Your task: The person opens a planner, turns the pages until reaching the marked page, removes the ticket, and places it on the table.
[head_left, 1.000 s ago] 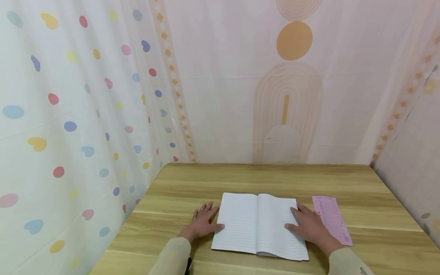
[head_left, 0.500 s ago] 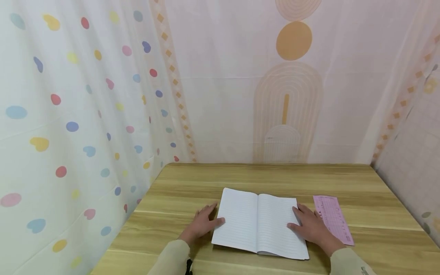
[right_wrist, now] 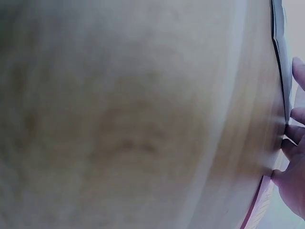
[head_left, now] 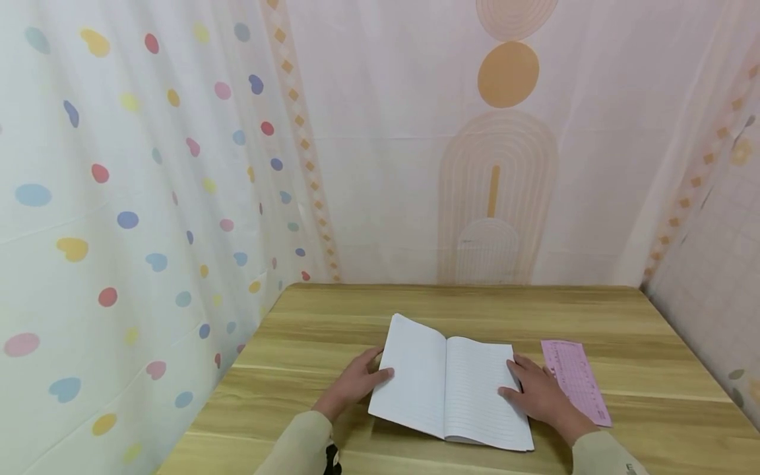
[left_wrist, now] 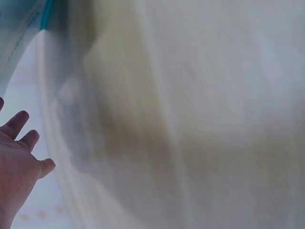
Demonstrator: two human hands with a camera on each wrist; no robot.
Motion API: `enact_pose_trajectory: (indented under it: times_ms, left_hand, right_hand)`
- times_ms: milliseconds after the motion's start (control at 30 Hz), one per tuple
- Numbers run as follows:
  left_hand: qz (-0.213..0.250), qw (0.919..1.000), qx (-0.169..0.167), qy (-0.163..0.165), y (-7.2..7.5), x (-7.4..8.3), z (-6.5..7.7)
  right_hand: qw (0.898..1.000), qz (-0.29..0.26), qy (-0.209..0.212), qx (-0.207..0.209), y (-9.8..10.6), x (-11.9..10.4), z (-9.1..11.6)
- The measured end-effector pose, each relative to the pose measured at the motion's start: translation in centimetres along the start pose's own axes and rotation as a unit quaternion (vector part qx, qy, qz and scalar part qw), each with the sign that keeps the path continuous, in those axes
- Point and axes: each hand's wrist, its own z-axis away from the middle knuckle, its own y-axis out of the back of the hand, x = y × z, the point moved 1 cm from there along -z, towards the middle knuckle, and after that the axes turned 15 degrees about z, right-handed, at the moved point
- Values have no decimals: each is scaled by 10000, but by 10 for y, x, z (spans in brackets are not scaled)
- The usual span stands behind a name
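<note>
An open notebook (head_left: 477, 389) with lined white pages lies on the wooden table, its left half raised at a slant. My left hand (head_left: 354, 381) holds that raised half by its outer edge, thumb on the page and the other fingers behind it. In the left wrist view my left hand (left_wrist: 19, 162) shows several spread fingers below the notebook's pale blue underside (left_wrist: 19, 38). On the right edge rests my right hand (head_left: 539, 392), its thumb on the page. In the right wrist view, its little finger is near a pink sheet (right_wrist: 259, 202).
The pink printed sheet (head_left: 577, 382) lies right of the notebook, partly behind my right hand. A wood-grain table (head_left: 332, 310) carries everything. Patterned curtains (head_left: 386, 198) stand behind it and at both sides.
The notebook's left half has tilted up from the table, its outer edge rising. My left hand has moved up slightly with it, fingers now behind the page. The right hand has barely shifted.
</note>
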Motion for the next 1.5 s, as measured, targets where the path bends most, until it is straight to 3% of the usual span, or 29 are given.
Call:
enact_pose_trajectory:
  times_ms: [100,267,400,500,733,1033,1300,1400,1500]
  left_hand:
    - [41,9999,9,-128,-2,8,-2]
    - [519,9983,-58,-245,-4,21,-6]
    - [1020,9941,-266,-239,-10,28,-10]
    - [1069,9932,-359,-294,-16,32,-13]
    - [498,9966,-348,-556,-30,43,-20]
    - [595,9938,-712,-607,-58,53,-30]
    - [481,9933,-976,-396,-90,54,-33]
    - [-46,9938,-1068,-299,-101,51,-33]
    - [-870,9885,-1222,-180,-112,47,-32]
  right_hand:
    - [10000,-24,-32,-49,1,-2,0]
    - [9998,-14,-75,-163,0,-5,-3]
    - [9998,-47,-76,-197,0,-5,-3]
    - [9998,-51,-23,-199,0,-3,-2]
    - [9997,-85,-4,-217,3,-1,-2]
    - [9997,-214,37,-140,6,-1,-1]
    - [9988,-482,101,-77,7,2,-1]
    - [9985,-525,138,-32,6,4,0]
    - [9985,-489,243,66,7,5,-1]
